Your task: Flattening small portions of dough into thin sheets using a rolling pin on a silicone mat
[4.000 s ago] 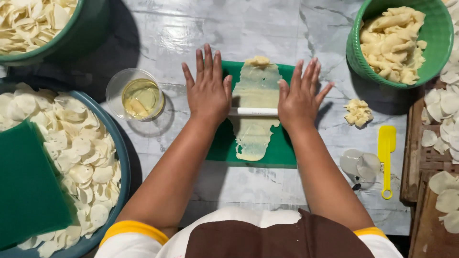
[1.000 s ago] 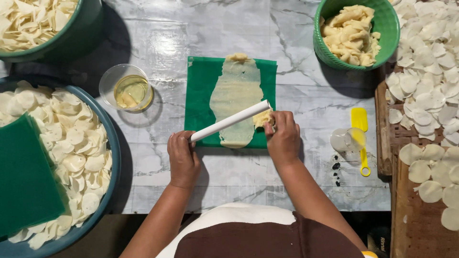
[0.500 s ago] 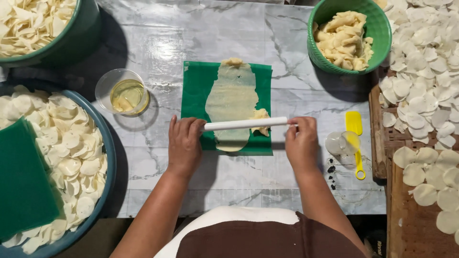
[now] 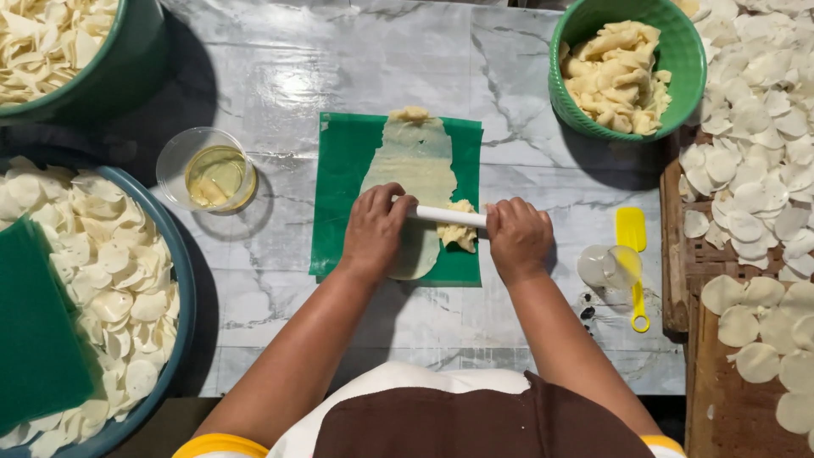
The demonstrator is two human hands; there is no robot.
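Gripping a white rolling pin (image 4: pixel 448 215) at both ends: left hand (image 4: pixel 375 231) curled over the left end, fingers (image 4: pixel 392 202) bent down around it; right hand (image 4: pixel 519 237) closed in a fist on the right end. Pin lying almost level, slightly lower on the right, across a thin rolled sheet of pale dough (image 4: pixel 412 182) on a green mat (image 4: pixel 339 195) at the middle of the marbled table (image 4: pixel 280 76). Sheet long and narrow, running from the far edge of the mat to near its front edge, lower part partly hidden beneath the left hand. Small crumpled lump of dough (image 4: pixel 458 231) sitting on the sheet, just under and against the pin, between the two hands. Another little knob of dough (image 4: pixel 410 114) at the far tip of the sheet.

Left of the mat, a clear plastic cup of yellowish oil (image 4: pixel 212 174), apart from the mat. Further left, a large blue basin (image 4: pixel 174 280) heaped with pale round dough discs, a green square board (image 4: pixel 34 331) resting on them. Top left, a green tub (image 4: pixel 127 59) with more cut pieces. Top right, a green basket (image 4: pixel 688 64) full of crumpled dough scraps. Right of the right hand, a yellow scraper (image 4: pixel 632 254) and a clear round cutter (image 4: pixel 604 267), touching. Far right, wooden trays (image 4: pixel 678 280) covered with thin round discs (image 4: pixel 755 170).
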